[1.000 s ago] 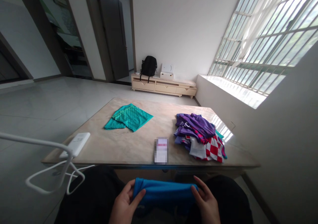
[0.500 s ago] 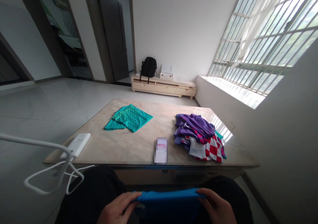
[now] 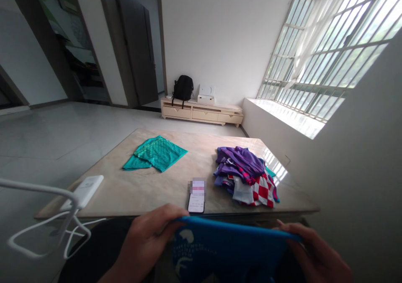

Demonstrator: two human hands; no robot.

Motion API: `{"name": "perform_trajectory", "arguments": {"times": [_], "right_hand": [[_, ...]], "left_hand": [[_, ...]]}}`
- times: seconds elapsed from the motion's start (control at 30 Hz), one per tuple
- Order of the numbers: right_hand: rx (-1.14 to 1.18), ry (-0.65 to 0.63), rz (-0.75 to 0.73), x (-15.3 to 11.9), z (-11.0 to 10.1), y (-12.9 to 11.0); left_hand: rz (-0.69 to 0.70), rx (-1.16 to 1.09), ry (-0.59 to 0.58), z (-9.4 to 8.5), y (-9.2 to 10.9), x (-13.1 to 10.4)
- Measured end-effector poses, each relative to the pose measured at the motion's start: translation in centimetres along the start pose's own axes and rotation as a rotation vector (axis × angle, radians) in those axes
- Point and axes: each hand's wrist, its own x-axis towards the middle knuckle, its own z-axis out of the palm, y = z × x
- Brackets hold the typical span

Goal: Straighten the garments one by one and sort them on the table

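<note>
A blue garment (image 3: 232, 247) with white lettering and white figures on its left part is stretched between my hands, in front of the table's near edge. My left hand (image 3: 149, 235) pinches its upper left corner, thumb against fingers. At the upper right corner my right hand (image 3: 317, 247) grips the same edge. The garment's lower part drops out of view at the bottom, so its exact kind does not show. Just beyond its top edge lies a phone (image 3: 197, 199) with a lit screen.
On the stone-topped table (image 3: 119, 193) lie a teal garment (image 3: 160, 153) at the left and a pile of purple and red-checked clothes (image 3: 243, 168) at the right. A white power bank (image 3: 86, 191) with a looping white cable (image 3: 67, 216) occupies the left corner.
Both hands have risen from my lap and moved farther apart, pulling the blue garment's edge wider. The white print on the garment is now in view.
</note>
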Motion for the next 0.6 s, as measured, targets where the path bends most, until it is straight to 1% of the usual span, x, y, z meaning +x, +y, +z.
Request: {"name": "perform_trajectory", "arguments": {"times": [0.07, 0.1, 0.13, 0.17, 0.23, 0.3, 0.37, 0.4, 0.43, 0.47, 0.5, 0.53, 0.57, 0.6], "right_hand": [[-0.056, 0.130, 0.025, 3.6, -1.3, 0.1], [-0.064, 0.167, 0.040, 5.9, -1.7, 0.6], [-0.062, 0.205, 0.054, 8.6, -1.8, 1.2], [-0.050, 0.216, 0.056, 11.5, -1.7, 2.1], [0.004, 0.225, 0.053, 18.1, -0.9, 4.4], [0.010, 0.250, 0.064, 24.7, 0.5, 7.1], [-0.045, 0.180, 0.099, 30.3, 2.4, 9.6], [-0.052, 0.170, 0.120, 32.2, 3.5, 10.8], [-0.061, 0.169, 0.141, 33.3, 4.7, 11.7], [-0.058, 0.182, 0.157, 33.7, 6.0, 12.4], [-0.050, 0.199, 0.165, 33.2, 7.3, 12.9], [-0.033, 0.212, 0.162, 32.0, 8.7, 13.1], [-0.008, 0.218, 0.153, 30.1, 10.2, 13.0], [0.027, 0.206, 0.134, 27.7, 11.6, 12.8]], "left_hand": [[0.007, -0.060, 0.018, 1.7, -0.6, 5.0], [0.000, -0.087, 0.029, 2.9, -1.2, 7.7], [-0.030, -0.115, 0.025, 4.4, -2.1, 10.6], [-0.072, -0.139, 0.019, 6.2, -3.1, 13.5], [-0.108, -0.135, -0.010, 10.2, -5.5, 19.3], [-0.139, -0.105, -0.067, 14.5, -8.2, 24.6], [-0.186, -0.036, -0.133, 18.4, -11.2, 28.5], [-0.217, 0.015, -0.161, 20.0, -12.8, 29.8], [-0.251, 0.075, -0.191, 21.2, -14.5, 30.4], [-0.282, 0.137, -0.222, 22.0, -16.2, 30.5], [-0.311, 0.201, -0.255, 22.3, -18.0, 30.0], [-0.338, 0.264, -0.288, 22.0, -19.9, 28.9], [-0.369, 0.327, -0.321, 21.2, -21.8, 27.5], [-0.403, 0.391, -0.346, 19.9, -23.7, 25.7]]}}
